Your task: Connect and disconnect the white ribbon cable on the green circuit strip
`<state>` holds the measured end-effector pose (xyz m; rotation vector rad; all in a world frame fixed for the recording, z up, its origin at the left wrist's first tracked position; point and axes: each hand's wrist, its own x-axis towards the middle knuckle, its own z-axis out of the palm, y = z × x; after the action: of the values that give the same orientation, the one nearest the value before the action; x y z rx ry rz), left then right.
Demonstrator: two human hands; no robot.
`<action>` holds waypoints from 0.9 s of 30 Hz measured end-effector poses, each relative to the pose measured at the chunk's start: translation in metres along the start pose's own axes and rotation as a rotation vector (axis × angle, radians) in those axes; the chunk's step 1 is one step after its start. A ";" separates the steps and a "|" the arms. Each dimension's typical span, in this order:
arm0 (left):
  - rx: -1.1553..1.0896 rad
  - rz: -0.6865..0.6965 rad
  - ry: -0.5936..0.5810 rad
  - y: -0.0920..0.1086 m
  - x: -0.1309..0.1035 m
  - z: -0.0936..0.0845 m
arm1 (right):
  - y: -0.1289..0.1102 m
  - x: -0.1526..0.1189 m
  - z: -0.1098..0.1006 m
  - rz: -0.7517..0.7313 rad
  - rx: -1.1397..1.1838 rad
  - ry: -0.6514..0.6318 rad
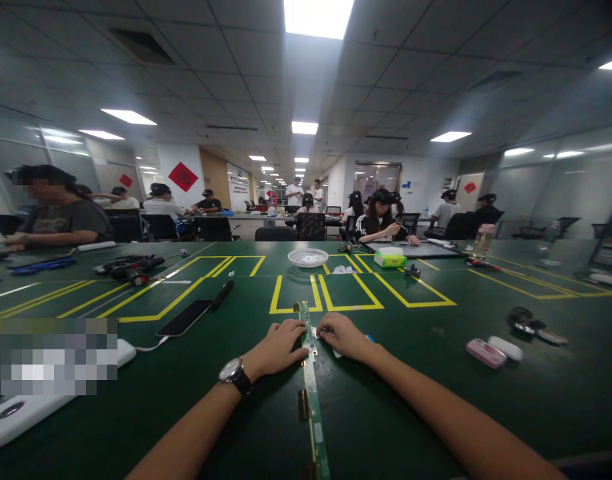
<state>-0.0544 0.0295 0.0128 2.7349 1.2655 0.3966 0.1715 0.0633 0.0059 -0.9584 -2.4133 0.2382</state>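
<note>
A long, narrow green circuit board (316,417) lies lengthwise on the table, pointing away from me, with brown flex tabs along its left edge. My left hand (281,345), a watch (232,371) on its wrist, steadies the upper part of the board with fingertips and thumb at its left edge. On the other side, my right hand (343,335) is closed in a pinch close to the board's right edge, by a small shiny silvery patch (315,337). What its fingertips hold is too small to make out. Something white and blue lies partly hidden under that hand.
Yellow tape outlines mark the green table (411,413). Ahead stand a white plastic basket (308,258) and a tissue pack (390,257). To the left lie a phone (186,318) on a cable and a white device (36,407); right, a pink case (486,353). Several people sit beyond.
</note>
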 end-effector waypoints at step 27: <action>-0.021 0.014 -0.070 -0.002 0.005 0.008 | 0.008 -0.001 0.011 -0.015 -0.023 0.061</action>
<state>-0.0506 0.0347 0.0056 2.7158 1.2192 0.3102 0.1708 0.0687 -0.0064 -0.9435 -2.3720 0.1737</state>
